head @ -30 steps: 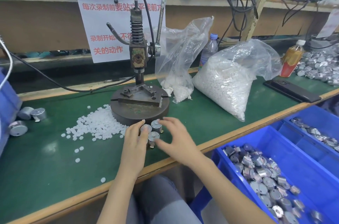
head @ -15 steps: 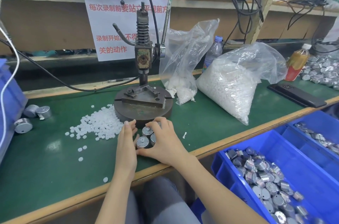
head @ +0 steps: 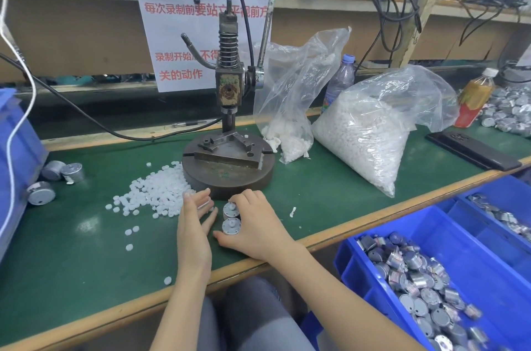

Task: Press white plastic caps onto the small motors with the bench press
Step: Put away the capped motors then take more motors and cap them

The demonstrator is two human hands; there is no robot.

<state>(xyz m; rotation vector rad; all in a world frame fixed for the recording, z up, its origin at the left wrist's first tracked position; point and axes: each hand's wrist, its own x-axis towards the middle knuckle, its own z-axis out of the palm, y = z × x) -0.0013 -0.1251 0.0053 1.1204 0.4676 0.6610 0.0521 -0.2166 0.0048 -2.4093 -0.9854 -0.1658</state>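
Note:
Two small silver motors (head: pixel 230 221) stand shaft-up on the green mat just in front of the bench press (head: pixel 228 155). My right hand (head: pixel 255 227) curls around them from the right, its fingers touching the motors. My left hand (head: pixel 195 221) lies flat and straight-fingered on the mat just left of them, fingertips near the press base. A loose heap of white plastic caps (head: pixel 155 195) spreads left of the press. The press ram is raised and nothing sits on its fixture.
A blue bin of motors (head: pixel 425 290) stands at lower right beyond the bench edge. Two clear bags of caps (head: pixel 370 132) lie behind right, with bottles and a black phone (head: pixel 471 150). Three motors (head: pixel 54 178) lie at far left by a blue crate.
The hands have drawn the motors together into a tight group near the press base. My left hand has flattened beside them; my right hand has closed round them more.

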